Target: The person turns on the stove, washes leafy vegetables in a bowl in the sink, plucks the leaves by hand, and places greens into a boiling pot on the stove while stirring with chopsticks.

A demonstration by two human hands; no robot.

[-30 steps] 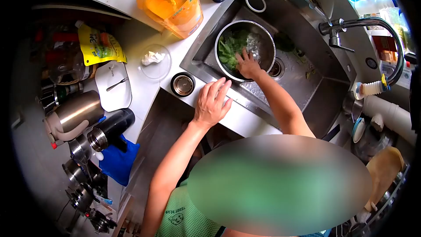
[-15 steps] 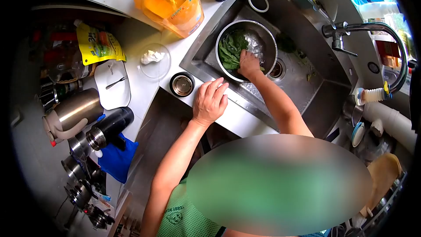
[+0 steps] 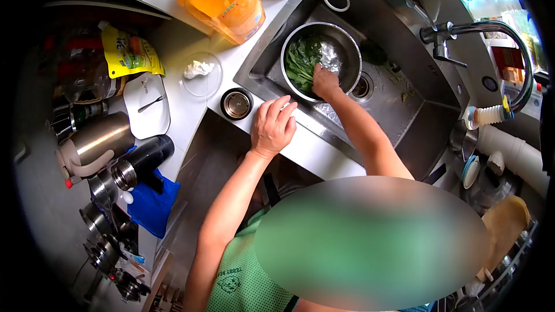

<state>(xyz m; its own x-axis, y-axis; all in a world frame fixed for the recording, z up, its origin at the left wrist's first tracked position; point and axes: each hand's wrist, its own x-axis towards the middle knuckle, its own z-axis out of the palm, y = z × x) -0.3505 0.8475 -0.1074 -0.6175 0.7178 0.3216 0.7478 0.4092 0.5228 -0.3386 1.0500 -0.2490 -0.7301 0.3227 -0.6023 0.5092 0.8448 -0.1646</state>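
Note:
Leafy greens (image 3: 302, 65) lie in water in a round metal bowl (image 3: 357, 52) inside the sink. My right hand (image 3: 326, 83) reaches over the bowl's near rim. Its fingers are closed on the greens at their right side, and the fingertips are partly hidden in the water. On the counter's edge by the sink rests my left hand (image 3: 270, 127), palm down, fingers spread, holding nothing. Just left of it stands a round black-rimmed container (image 3: 237, 104) with a metallic top.
The steel sink (image 3: 399, 118) has leaf scraps near its drain (image 3: 363, 88). A faucet (image 3: 442, 40) rises at right. An orange soap bottle (image 3: 225, 6), a clear dish (image 3: 199, 84) with something white, and a black flask (image 3: 144, 160) stand around the left counter.
My right hand has shifted slightly among the greens, which have swirled and bunched differently in the water. My left hand stays on the counter. The whole view has drifted a little.

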